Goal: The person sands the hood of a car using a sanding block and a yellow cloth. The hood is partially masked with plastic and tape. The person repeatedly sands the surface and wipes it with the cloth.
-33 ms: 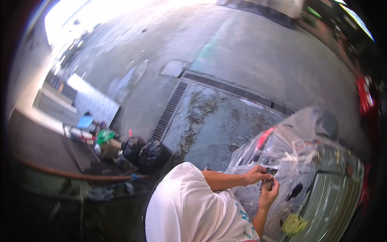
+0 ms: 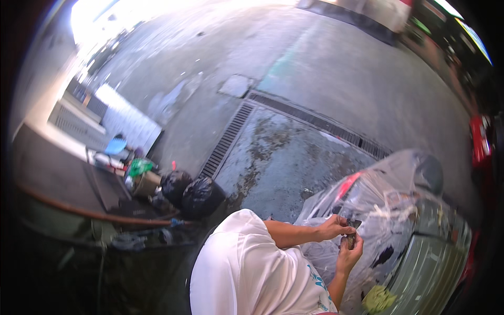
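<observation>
My left hand point(image 2: 335, 228) and my right hand point(image 2: 349, 253) are close together at the lower right, both with bent fingers. Between them they pinch a small dark flat piece point(image 2: 355, 224). Its lower part, brownish and mottled, lies at my right fingertips; its kind cannot be made out. Behind and beneath the hands spreads clear plastic sheeting point(image 2: 320, 265), draped over a vehicle-like body with a grey ridged panel point(image 2: 428, 270). A crumpled yellow-green cloth point(image 2: 378, 299) lies near that panel's lower edge, below my right hand.
Black rubbish bags point(image 2: 203, 196) stand on the floor to the left, beside a green bag point(image 2: 140, 167) and other loose items. Metal drain grates point(image 2: 226, 142) run across the wet concrete ahead. A red vehicle point(image 2: 480, 139) shows at the far right.
The view has shifted slightly, so the floor and drains sit a little lower and further right. My hands keep their grip; the dark piece's upper part shows narrower.
</observation>
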### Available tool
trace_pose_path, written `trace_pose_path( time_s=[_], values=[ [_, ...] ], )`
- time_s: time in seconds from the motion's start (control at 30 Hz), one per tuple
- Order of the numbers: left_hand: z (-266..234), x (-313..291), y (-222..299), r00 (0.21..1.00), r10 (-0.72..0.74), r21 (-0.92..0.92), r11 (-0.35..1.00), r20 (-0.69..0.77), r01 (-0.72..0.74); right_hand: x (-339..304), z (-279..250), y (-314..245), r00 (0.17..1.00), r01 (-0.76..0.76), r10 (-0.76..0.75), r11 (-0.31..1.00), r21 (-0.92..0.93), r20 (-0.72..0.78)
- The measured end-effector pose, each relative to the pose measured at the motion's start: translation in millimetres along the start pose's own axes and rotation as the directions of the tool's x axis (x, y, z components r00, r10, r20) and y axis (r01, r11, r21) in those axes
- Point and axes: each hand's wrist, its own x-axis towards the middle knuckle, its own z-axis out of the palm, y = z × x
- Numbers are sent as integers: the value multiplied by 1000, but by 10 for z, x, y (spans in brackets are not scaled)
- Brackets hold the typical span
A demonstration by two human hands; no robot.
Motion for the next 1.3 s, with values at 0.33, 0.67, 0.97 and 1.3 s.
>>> trace_pose_path(
  time_s=[0.33,0.67,0.97,1.3],
  values=[
    [-1422,-397,1715,534,590,609,776,-606,-167,255,451,-543,911,93,-93,995,19,402],
    [-3273,-549,2244,538,250,437,863,-805,252,16,95,-208,954,-65,46,997,52,296],
    [-4646,-892,250,825,-80,785,267,-560,559,-283,-224,466,968,-250,231,878,407,98],
    [-5104,-568,-646,902,-260,866,284,-345,413,583,-1232,-45,868,65,-47,998,19,-494]
  ],
)
